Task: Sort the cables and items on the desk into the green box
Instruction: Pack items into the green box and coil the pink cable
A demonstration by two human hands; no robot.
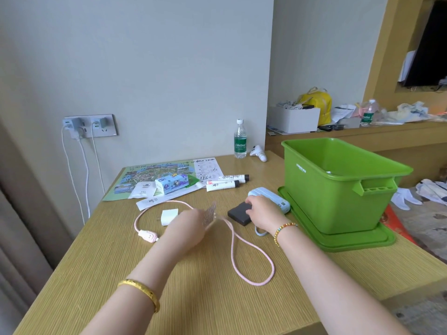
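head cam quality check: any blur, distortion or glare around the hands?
Head view: wide-angle bowing bends the wall edges and the green box; soft, even daylight with faint shadows, no glare on the desk; the left hand and the pink cable by it are slightly smeared; the right hand on the dark block is sharper.

Both arms extended forward, palms down. Left hand (187, 226) fingers curled in a pinch. Right hand (262, 212) fingers bent down, gripping.
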